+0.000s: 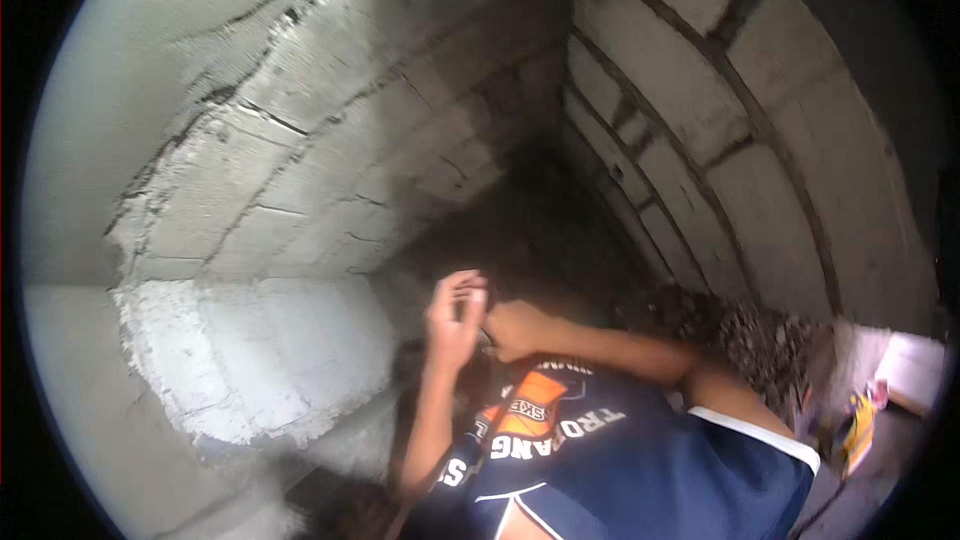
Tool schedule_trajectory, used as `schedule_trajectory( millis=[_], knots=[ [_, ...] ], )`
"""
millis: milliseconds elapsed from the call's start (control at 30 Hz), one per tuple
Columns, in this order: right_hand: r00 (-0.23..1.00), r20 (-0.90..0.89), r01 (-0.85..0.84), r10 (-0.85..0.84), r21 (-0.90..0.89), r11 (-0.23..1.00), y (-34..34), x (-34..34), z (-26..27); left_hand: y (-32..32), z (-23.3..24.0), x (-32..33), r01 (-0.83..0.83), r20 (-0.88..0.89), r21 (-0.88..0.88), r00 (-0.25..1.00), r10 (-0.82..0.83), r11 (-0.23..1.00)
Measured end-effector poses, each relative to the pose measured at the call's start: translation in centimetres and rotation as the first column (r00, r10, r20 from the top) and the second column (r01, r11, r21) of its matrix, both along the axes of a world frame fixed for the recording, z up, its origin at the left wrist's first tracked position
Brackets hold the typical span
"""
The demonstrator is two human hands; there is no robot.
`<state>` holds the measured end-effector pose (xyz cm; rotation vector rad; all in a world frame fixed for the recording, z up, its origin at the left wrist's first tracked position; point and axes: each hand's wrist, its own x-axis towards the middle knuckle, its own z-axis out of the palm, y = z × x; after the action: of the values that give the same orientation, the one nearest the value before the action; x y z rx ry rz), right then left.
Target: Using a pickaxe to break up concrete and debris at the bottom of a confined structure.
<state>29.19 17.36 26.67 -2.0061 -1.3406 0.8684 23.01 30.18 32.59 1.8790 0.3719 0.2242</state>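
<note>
My left hand is raised in front of my chest with its fingers bent towards the thumb; blur hides whether anything is between them. Close on its right, my right hand is closed in a fist, its forearm lying across my body. A small, thin dark object shows at the fist's lower left edge, against the left wrist. Its kind is not clear. Below both hands is the navy shirt I wear, with white lettering and an orange print.
Rough, plastered masonry rises on the left, with a pale patch low down. A block wall with dark mortar joints stands on the right. Dark rubble lies at its foot, near a yellow packet and a white object.
</note>
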Motion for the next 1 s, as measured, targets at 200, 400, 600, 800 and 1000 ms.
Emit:
schedule_trajectory(
  millis=[200, 400, 600, 800, 1000],
  knots=[
    [0.991, 0.134, -0.085, 0.002, 0.614, 0.785, 1.2, 2.7, -4.3, -3.5, -0.7, 6.6, 0.338, -0.475, 0.321, 0.866, -0.159, 0.884],
    [0.979, -0.031, -0.171, 0.203, 0.429, 0.887, 2.3, 4.7, -3.8, -3.1, -1.3, 5.8, -0.034, -0.300, 0.303, 0.945, 0.129, 0.952],
    [0.968, -0.034, -0.215, 0.249, 0.406, 0.888, 5.1, 4.8, -3.0, -0.6, -2.1, 5.0, -0.145, -0.198, 0.314, 0.957, 0.214, 0.938],
    [0.975, 0.008, -0.210, 0.224, 0.382, 0.900, 8.5, 4.5, -3.6, 4.4, -2.7, 4.2, -0.082, -0.115, 0.243, 0.987, 0.113, 0.967],
    [0.977, 0.097, -0.212, 0.189, 0.358, 0.909, 11.0, 3.2, -3.8, 7.2, -3.3, 2.4, -0.121, -0.032, 0.247, 0.991, 0.132, 0.961]
  ],
)
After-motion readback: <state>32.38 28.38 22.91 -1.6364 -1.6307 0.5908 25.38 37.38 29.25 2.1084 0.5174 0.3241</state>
